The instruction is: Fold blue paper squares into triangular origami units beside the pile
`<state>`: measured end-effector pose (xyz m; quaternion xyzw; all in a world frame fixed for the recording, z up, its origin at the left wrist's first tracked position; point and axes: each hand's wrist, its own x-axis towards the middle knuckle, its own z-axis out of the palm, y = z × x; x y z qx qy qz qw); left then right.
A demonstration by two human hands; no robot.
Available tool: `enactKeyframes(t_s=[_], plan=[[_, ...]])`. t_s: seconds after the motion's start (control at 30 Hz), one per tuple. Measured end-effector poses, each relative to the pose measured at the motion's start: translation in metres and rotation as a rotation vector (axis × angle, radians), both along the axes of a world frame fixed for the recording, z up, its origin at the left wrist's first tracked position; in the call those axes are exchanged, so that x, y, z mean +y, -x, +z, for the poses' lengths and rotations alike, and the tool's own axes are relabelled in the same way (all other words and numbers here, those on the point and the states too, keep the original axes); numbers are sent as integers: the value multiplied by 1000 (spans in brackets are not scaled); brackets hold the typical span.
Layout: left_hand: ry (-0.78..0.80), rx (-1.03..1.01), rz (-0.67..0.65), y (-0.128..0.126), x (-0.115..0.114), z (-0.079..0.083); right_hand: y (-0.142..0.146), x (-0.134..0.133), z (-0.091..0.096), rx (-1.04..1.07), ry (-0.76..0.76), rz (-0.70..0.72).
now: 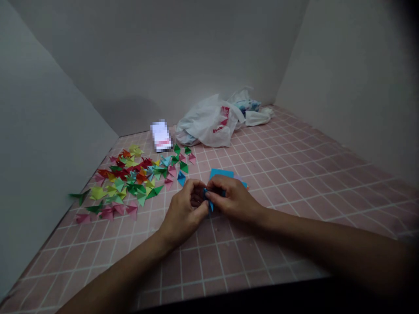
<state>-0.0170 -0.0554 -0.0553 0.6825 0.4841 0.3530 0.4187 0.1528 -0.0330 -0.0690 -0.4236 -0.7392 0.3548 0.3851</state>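
Observation:
A small piece of folded blue paper (211,206) is pinched between my two hands, above the pink checked surface. My left hand (185,209) grips it from the left, thumb and fingers curled together. From the right, my right hand (234,198) holds it between thumb and forefinger. Most of the folded paper is hidden by my fingers. Just behind my right hand lies a stack of blue paper sheets (221,172), partly covered by it. A folded blue paper piece (181,178) lies alone, just beyond my left hand.
Many folded paper pieces (131,188) in green, yellow, pink, red and orange spread over the left side. Behind them a lit phone (161,136) leans upright. White plastic bags (209,122) lie against the back wall. Walls enclose the pink checked surface (294,174) left and right.

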Motion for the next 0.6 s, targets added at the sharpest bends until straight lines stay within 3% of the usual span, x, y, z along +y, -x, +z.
enactKeyframes(t_s=[0.23,0.6], plan=[[210,-320,62,0,3,-1,-1,0,2,101,33,-40],[282,-402,125,-1,4,-3,-1,1,0,128,88,-9]])
